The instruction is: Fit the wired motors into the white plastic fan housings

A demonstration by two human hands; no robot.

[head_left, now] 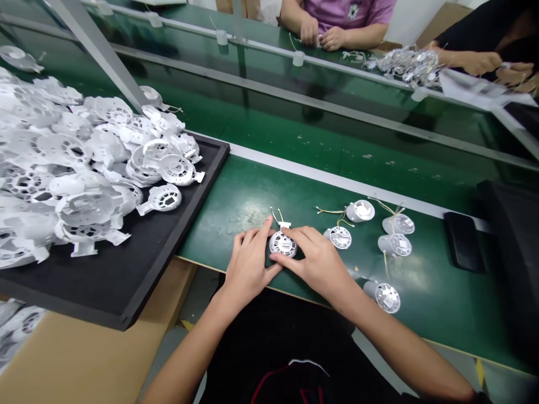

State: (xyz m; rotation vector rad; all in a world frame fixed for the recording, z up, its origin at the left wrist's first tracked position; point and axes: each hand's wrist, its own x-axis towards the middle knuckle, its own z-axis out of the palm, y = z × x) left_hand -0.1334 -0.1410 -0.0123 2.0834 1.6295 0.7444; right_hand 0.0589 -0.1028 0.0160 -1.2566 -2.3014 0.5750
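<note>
Between my two hands, at the front edge of the green table [248, 191], is a round white plastic housing [283, 244] with a slotted face and a small tab. Two thin wires stick up past the tab. My left hand [249, 255] presses its fingers and thumb along the left side of the housing. From the right, my right hand [315, 255] grips it, thumb low and fingertips near the tab. Right of my hands, several small white cylinders with wires stand or lie, among them a near one [340, 237] and a tipped one [386, 297].
On the left, a black tray [155, 269] bears a heap of white plastic housings [84, 151]. A black phone [463, 241] lies at the right beside a dark box. Behind runs a green conveyor [337, 146] with metal rails. Two co-workers' hands work across it, near a pile of silvery parts [408, 66].
</note>
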